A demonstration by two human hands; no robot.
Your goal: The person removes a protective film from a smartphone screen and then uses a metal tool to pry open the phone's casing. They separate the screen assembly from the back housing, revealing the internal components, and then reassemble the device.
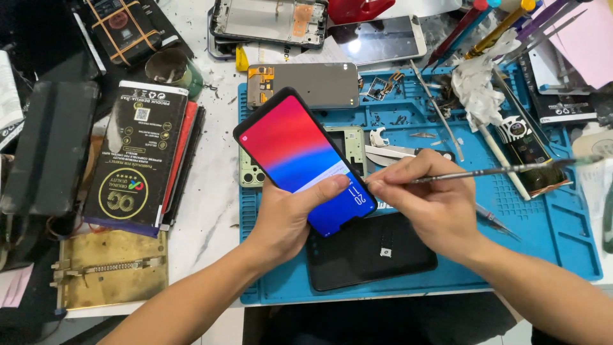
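Observation:
My left hand grips a smartphone whose lit screen shows a red-to-blue gradient. The phone is tilted above the blue work mat, and my thumb lies across its lower screen. My right hand pinches a thin metal tool like a pen. The tool's tip meets the phone's lower right edge next to my left thumb, and its shaft runs off to the right.
A black phone panel lies on the mat under my hands. A green phone frame and a grey display panel sit behind the phone. Dark packaging boxes are stacked at left, with a brass jig below them. Tools, tweezers and crumpled tissue crowd the right.

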